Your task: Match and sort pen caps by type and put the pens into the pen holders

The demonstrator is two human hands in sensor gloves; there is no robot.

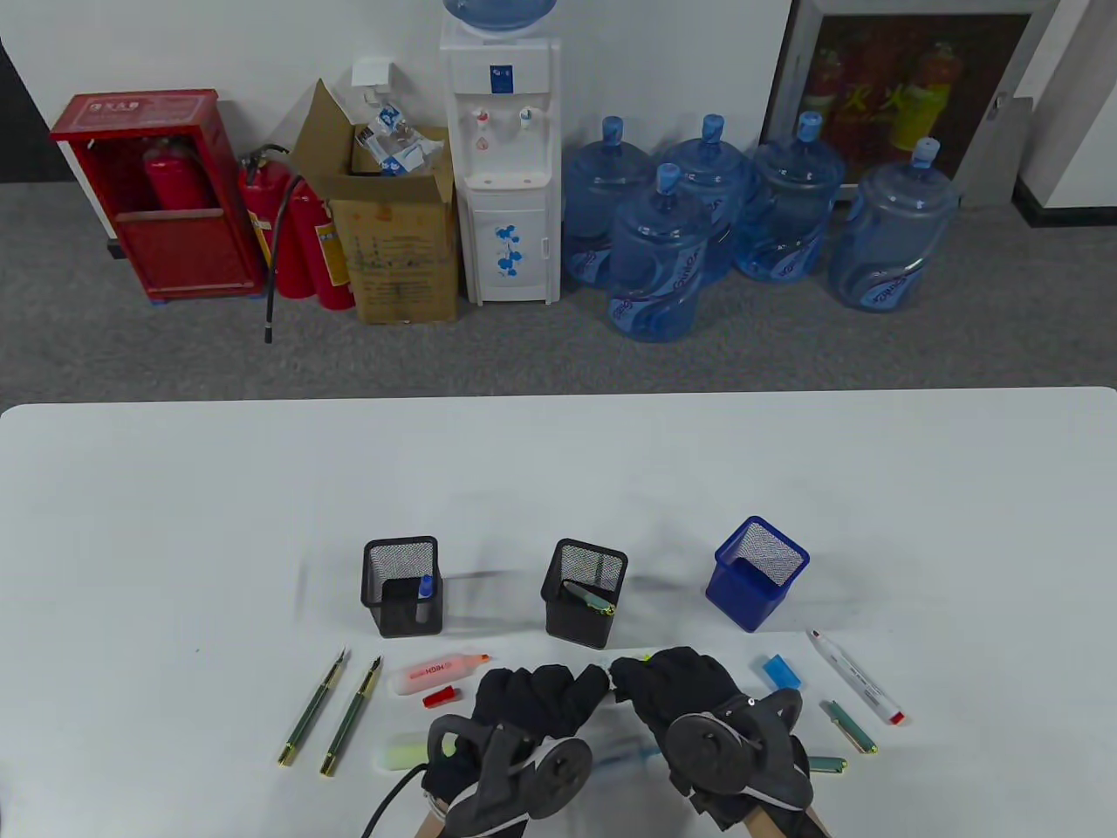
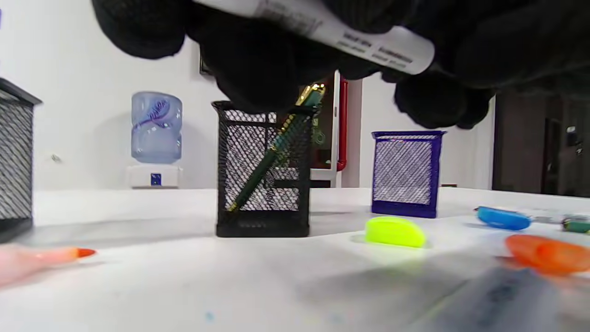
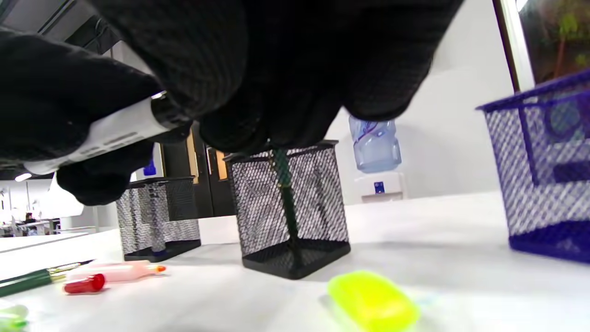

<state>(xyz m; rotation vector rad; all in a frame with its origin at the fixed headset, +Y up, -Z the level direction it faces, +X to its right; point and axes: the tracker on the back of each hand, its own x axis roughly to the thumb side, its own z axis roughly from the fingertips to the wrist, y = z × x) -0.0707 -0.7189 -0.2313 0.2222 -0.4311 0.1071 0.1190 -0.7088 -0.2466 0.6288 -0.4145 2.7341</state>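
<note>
Both gloved hands meet over the table's front middle and hold one white marker (image 1: 600, 677) between them. My left hand (image 1: 558, 690) grips its labelled barrel (image 2: 322, 32). My right hand (image 1: 641, 679) pinches the marker's black end (image 3: 168, 115); I cannot tell if that is a cap. Just beyond the hands stand three mesh holders. The left black holder (image 1: 401, 587) has a blue-topped pen in it. The middle black holder (image 1: 585, 595) holds a green pen (image 2: 272, 157). The blue holder (image 1: 757, 572) looks empty. A yellow cap (image 3: 373, 299) lies under the hands.
Left of the hands lie two green pens (image 1: 332, 714), a pink highlighter (image 1: 436, 673), a red cap (image 1: 441, 696) and a pale green highlighter (image 1: 403, 751). On the right lie a blue cap (image 1: 782, 670), a white marker with a red end (image 1: 857, 677), green pen pieces (image 1: 851, 726) and an orange cap (image 2: 548, 253).
</note>
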